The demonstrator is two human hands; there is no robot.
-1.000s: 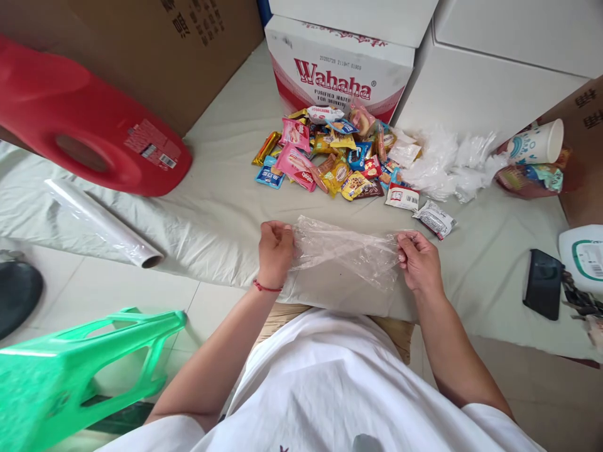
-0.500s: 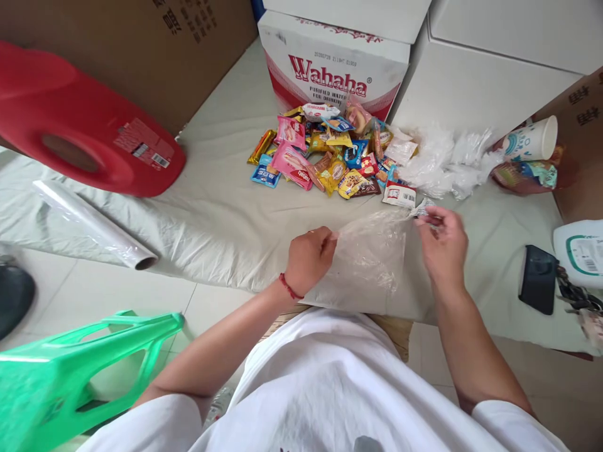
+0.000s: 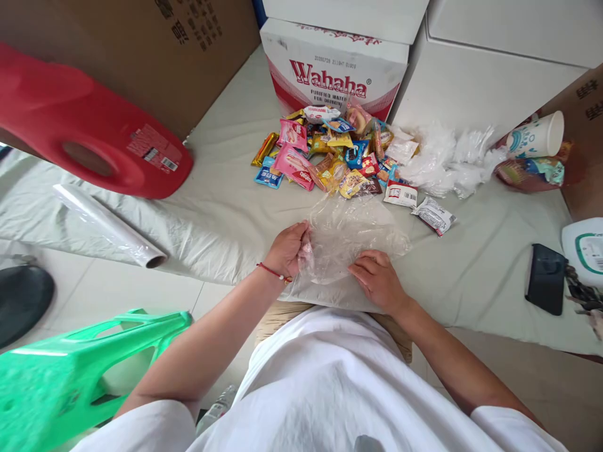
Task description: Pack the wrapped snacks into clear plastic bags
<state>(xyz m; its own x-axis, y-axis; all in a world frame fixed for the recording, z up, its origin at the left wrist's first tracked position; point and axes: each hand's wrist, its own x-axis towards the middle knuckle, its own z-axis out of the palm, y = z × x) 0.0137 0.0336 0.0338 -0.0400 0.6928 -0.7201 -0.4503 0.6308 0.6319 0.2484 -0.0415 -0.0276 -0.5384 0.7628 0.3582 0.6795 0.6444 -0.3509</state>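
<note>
A clear plastic bag (image 3: 348, 229) lies spread and crumpled on the cloth in front of me. My left hand (image 3: 285, 251) is closed, pinching the bag's left edge. My right hand (image 3: 381, 282) rests at the bag's near right part, fingers bent and close together on the film. Just beyond the bag is a heap of small wrapped snacks (image 3: 325, 157). A silvery snack packet (image 3: 434, 216) lies on its own to the right, beside a white and red packet (image 3: 401, 194).
Crumpled clear bags (image 3: 438, 160) lie right of the snacks, by a paper cup (image 3: 537, 135). A Wahaha box (image 3: 334, 69) stands behind. Leftward are a red jug (image 3: 127, 144) and a film roll (image 3: 110, 226); rightward, a phone (image 3: 545, 279). A green stool (image 3: 70, 370) stands below.
My right hand has let go of the silvery packet, now on the cloth, and moved left and nearer onto the bag. My left hand shifted slightly left; the bag lies more spread out.
</note>
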